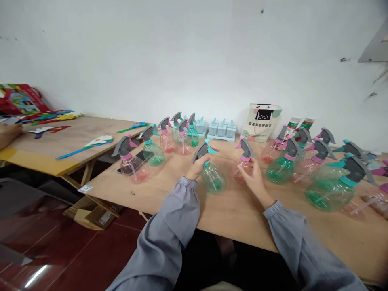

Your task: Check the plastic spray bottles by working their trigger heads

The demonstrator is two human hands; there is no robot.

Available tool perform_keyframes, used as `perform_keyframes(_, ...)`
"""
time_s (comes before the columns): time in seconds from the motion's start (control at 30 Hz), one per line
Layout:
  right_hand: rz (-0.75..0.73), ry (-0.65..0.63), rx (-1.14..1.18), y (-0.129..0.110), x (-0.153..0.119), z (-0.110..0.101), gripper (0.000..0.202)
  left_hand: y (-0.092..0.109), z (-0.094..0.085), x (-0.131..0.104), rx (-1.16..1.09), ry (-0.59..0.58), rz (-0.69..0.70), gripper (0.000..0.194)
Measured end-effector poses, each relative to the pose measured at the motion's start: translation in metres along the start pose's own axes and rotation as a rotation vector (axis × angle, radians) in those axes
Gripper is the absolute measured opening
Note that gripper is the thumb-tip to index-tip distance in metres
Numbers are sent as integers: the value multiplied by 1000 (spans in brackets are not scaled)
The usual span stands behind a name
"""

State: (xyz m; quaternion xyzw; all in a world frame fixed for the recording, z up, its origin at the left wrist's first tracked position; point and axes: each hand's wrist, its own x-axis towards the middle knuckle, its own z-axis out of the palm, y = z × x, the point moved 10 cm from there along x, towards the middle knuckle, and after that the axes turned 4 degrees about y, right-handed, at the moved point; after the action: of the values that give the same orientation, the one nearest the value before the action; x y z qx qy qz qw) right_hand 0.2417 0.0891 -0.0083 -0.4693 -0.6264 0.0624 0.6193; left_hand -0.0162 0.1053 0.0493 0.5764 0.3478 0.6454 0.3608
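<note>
My left hand (197,168) is closed round the neck of a green spray bottle (214,178) with a grey and teal trigger head; the bottle tilts to the left. Beside it, my right hand (254,177) grips a pink spray bottle (238,167) with a grey and pink head, thumb against its body and fingers partly hidden behind the neck. Left of my hands stand several more spray bottles, among them a pink one (135,169) and a green one (154,153). A group on the right includes a green bottle (280,169) and a larger-looking green one (329,195).
Pale blue ice-pop moulds (222,130) and a paper bag (262,123) stand by the wall. A dark phone (133,165) lies behind the pink bottle at left. A second table (87,127) holds felt-like flowers; another person's hand (9,135) rests there. A cardboard box (93,214) sits below.
</note>
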Motion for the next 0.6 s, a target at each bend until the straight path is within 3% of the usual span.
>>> perform_keyframes(0.1,4,10,-5,-1,-1,-2,56,17,-26,5,84,-16,92,30)
perform_keyframes(0.2,16,9,3,-1,-1,-2,57,18,-83,17,198,119,82,32)
perform_keyframes(0.3,27,20,-4,1,-2,-2,59,8,-147,29,325,327,48,24)
perform_keyframes(0.37,31,27,-6,2,-2,-2,61,-2,-176,35,349,422,34,22)
perform_keyframes(0.47,36,25,10,5,-2,-1,62,-14,-191,42,343,447,43,24)
perform_keyframes(0.6,49,9,22,7,-2,0,61,-27,-185,46,377,461,48,25)
